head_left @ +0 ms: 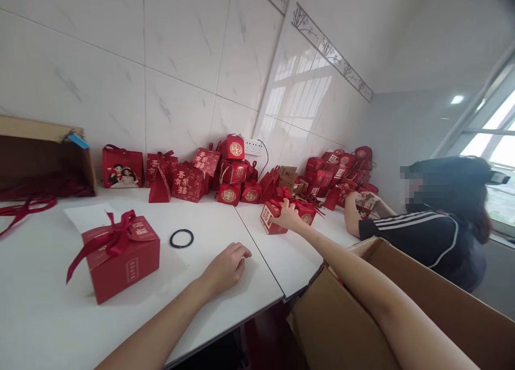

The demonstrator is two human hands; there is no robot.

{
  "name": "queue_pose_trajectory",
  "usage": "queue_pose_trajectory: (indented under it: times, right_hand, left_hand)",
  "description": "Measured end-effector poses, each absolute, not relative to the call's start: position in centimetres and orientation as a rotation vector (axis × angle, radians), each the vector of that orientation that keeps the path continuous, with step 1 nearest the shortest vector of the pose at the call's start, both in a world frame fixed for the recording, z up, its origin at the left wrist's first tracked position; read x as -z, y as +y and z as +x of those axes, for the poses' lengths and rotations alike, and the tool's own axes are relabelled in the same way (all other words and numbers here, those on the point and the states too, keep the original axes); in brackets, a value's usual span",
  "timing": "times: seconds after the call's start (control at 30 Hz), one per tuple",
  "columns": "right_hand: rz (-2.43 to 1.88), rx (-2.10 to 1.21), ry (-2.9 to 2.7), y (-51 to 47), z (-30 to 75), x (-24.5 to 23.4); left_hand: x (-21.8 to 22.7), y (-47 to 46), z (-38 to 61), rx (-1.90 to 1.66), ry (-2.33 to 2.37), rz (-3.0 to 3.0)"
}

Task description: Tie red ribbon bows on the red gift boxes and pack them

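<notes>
My left hand [226,267] rests on the white table [48,316] with its fingers loosely curled and nothing in them. My right hand [288,216] reaches far forward and grips a small red gift box [270,220] on the second table, beside another small red box [306,215] with a ribbon. A larger red gift box with a dark red ribbon bow [119,252] stands on the table to the left of my left hand. A black hair band [181,238] lies between that box and my left hand.
Many red gift boxes and bags [225,171] are piled against the tiled wall. An open cardboard carton [40,158] lies at the far left, another carton [422,305] stands under my right arm. A person in a black striped top [426,233] sits at the right, handling a box.
</notes>
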State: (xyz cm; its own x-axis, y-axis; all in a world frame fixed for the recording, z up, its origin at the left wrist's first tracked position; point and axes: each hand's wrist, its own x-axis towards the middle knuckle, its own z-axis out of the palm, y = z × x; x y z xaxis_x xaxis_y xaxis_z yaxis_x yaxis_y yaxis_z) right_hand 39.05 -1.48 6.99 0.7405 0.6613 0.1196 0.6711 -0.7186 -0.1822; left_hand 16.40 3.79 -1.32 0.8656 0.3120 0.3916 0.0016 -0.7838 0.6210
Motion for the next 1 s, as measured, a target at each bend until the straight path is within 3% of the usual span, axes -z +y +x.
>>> queue_pose_trajectory:
  times: [0.17, 0.37, 0.57, 0.77, 1.0]
  right_hand:
    - [-2.46, 0.065, -1.332, -3.6, 32.3, -8.3]
    - [-2.087, -0.402, -1.489, -7.0, 27.3, -10.5]
    - [-1.856, 0.139, -1.778, -6.6, 30.2, -8.6]
    - [-1.844, -0.494, -1.662, -5.6, 32.1, -5.8]
    - [-1.8, -0.528, -1.668, -6.0, 32.1, -6.8]
  left_hand:
    - [1.6, 3.7, 17.1, -0.711, 0.332, 1.971]
    - [0.7, 5.6, 17.3, -0.946, 0.574, 1.577]
    - [-0.6, 6.4, 16.8, -0.951, 0.598, 1.47]
    - [-1.7, 5.0, 16.6, -0.793, 0.477, 1.479]
    - [-1.7, 5.4, 16.2, -0.871, 0.314, 1.747]
